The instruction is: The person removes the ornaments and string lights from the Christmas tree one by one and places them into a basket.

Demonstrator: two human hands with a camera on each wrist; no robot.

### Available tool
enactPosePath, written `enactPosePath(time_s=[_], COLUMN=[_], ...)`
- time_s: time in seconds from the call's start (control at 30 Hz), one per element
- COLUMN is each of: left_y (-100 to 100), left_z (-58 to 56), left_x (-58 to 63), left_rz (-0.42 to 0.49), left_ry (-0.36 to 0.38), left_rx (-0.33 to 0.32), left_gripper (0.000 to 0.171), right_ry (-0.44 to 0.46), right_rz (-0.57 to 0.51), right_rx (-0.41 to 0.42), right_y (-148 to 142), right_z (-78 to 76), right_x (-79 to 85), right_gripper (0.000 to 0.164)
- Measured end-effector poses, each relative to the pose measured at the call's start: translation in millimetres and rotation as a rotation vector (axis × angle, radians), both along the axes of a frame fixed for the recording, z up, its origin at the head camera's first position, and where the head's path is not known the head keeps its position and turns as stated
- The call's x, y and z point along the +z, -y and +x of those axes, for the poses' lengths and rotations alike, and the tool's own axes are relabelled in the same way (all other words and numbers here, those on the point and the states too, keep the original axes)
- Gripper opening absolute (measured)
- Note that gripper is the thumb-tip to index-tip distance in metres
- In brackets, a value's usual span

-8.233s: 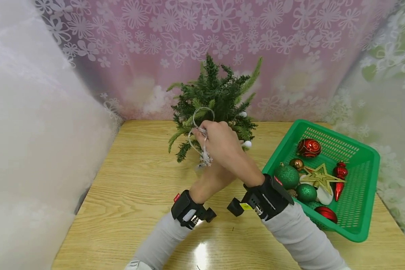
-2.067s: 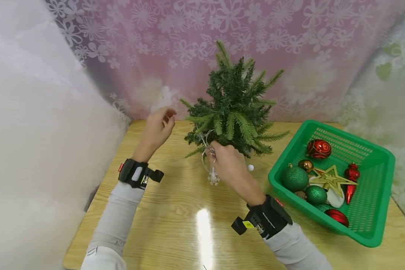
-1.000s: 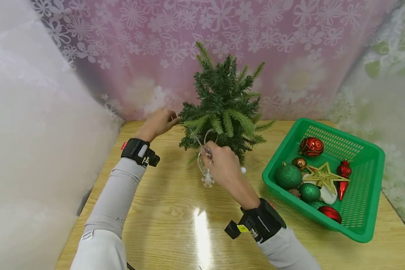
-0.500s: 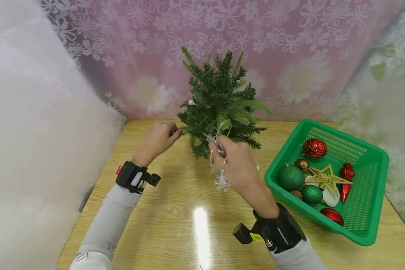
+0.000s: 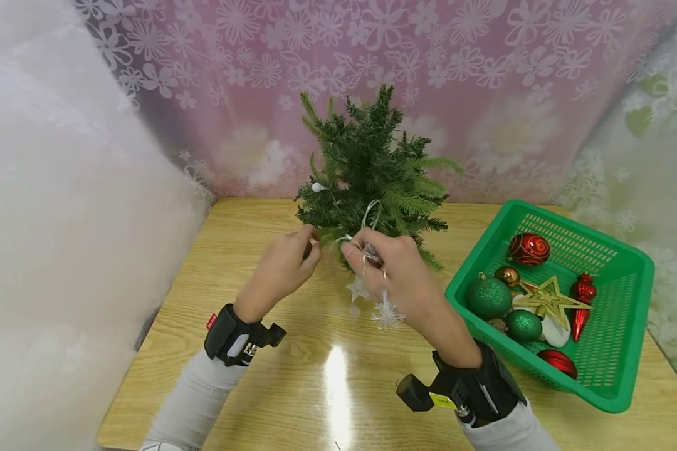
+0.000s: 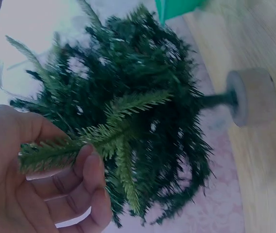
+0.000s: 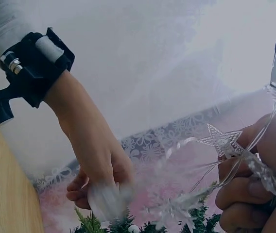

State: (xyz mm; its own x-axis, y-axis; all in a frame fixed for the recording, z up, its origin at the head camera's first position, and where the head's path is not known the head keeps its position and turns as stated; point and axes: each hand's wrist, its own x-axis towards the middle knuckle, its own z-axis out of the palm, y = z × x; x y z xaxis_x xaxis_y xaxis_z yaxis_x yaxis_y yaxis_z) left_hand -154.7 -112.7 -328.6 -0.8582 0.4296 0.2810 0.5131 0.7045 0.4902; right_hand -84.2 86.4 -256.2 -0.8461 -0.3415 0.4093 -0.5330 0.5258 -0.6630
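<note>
A small artificial Christmas tree [image 5: 372, 150] stands at the middle back of the table, its trunk set in a round pale base [image 6: 252, 97]. My left hand [image 5: 284, 263] is at its lower left side. Thumb and fingers pinch a light green branch [image 6: 55, 154] there, which the left wrist view shows close up. In front of the tree my right hand [image 5: 400, 269] grips a bunched string of clear fairy lights, with a snowflake [image 5: 387, 313] and a star [image 5: 358, 288] dangling below. Its wire loops up against the foliage. A white ball light [image 5: 317, 186] sits among the left branches.
On the right stands a green plastic basket [image 5: 626, 313] with a gold star [image 5: 550, 300], green baubles [image 5: 488, 297], red ornaments [image 5: 529, 249] and a small copper bauble [image 5: 508, 276]. A patterned pink curtain [image 5: 248, 81] hangs behind the wooden table [image 5: 282, 388].
The tree has turned, bringing a white ball light to its left front. My left hand came from beside the tree to a lower front branch; my right hand keeps the light string, shifted slightly right.
</note>
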Motion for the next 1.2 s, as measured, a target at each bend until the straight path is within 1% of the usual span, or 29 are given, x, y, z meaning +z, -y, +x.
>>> enactPosePath(time_s=[0.07, 0.1, 0.17, 0.23, 0.33, 0.4, 0.47, 0.53, 0.6, 0.67, 0.7, 0.77, 0.8, 0.87, 0.93, 1.03, 1.1, 1.17, 1.2], left_y=[-4.2, -5.8, -9.0, -11.2, -13.6, -14.9, -16.3, -18.5, -21.1, -24.8, -26.8, -31.6, -34.3, -39.6, -46.5, -56.9, -63.9, -69.6, -72.4], left_z=[4.1, 5.6, 7.9, 9.1, 10.6, 11.5, 11.7, 11.2, 11.0, 10.4, 10.9, 12.6, 14.1, 17.0, 21.0, 25.1, 27.2, 29.1, 30.1], left_x=[-0.4, -1.0, -2.8, -5.3, -8.8, -10.8, -13.0, -14.8, -17.0, -21.2, -23.7, -29.7, -32.5, -38.5, -42.1, -46.5, -48.4, -49.1, -49.1], left_rz=[0.026, 0.04, 0.069, 0.089, 0.082, 0.068, 0.047, 0.048, 0.061, 0.048, 0.051, 0.035, 0.009, -0.021, -0.047, -0.063, -0.066, -0.055, -0.058], left_ry=[-0.021, -0.029, -0.035, -0.049, -0.088, -0.112, -0.142, -0.164, -0.196, -0.249, -0.266, -0.305, -0.325, -0.349, -0.351, -0.333, -0.315, -0.315, -0.33], left_rx=[-0.038, -0.059, -0.098, -0.127, -0.156, -0.167, -0.179, -0.194, -0.221, -0.244, -0.248, -0.24, -0.225, -0.203, -0.178, -0.176, -0.164, -0.149, -0.131], left_gripper=[0.018, 0.017, 0.015, 0.014, 0.011, 0.01, 0.008, 0.009, 0.01, 0.013, 0.012, 0.01, 0.01, 0.017, 0.02, 0.031, 0.036, 0.032, 0.029], right_ry=[-0.01, 0.0, 0.06, 0.134, 0.227, 0.246, 0.25, 0.221, 0.169, 0.11, 0.077, 0.027, 0.005, -0.033, -0.047, -0.061, -0.066, -0.072, -0.069], right_rz=[-0.002, 0.008, 0.055, 0.136, 0.27, 0.327, 0.334, 0.288, 0.204, 0.11, 0.07, 0.005, -0.017, -0.043, -0.063, -0.108, -0.138, -0.174, -0.189], right_rx=[0.025, 0.041, 0.081, 0.13, 0.235, 0.311, 0.377, 0.401, 0.374, 0.308, 0.273, 0.197, 0.162, 0.103, 0.056, 0.014, -0.004, -0.008, -0.01], right_y=[-0.9, -1.5, -2.8, -3.1, -2.5, -0.8, 0.7, 1.7, 2.1, 1.2, 0.5, -1.7, -2.9, -5.5, -7.7, -9.9, -11.0, -11.5, -11.7], right_z=[0.4, 0.8, 1.4, 1.4, 1.5, 2.3, 3.8, 5.0, 5.6, 5.4, 4.7, 3.1, 1.9, -0.9, -3.0, -5.4, -5.7, -5.8, -5.5], right_x=[-0.2, -0.3, -1.0, -3.3, -7.8, -10.4, -11.7, -11.8, -10.7, -9.4, -8.9, -8.6, -9.0, -11.1, -14.0, -18.3, -19.3, -19.3, -18.8], right_gripper=[0.02, 0.019, 0.02, 0.022, 0.024, 0.023, 0.02, 0.015, 0.013, 0.011, 0.013, 0.018, 0.02, 0.024, 0.027, 0.03, 0.03, 0.03, 0.03])
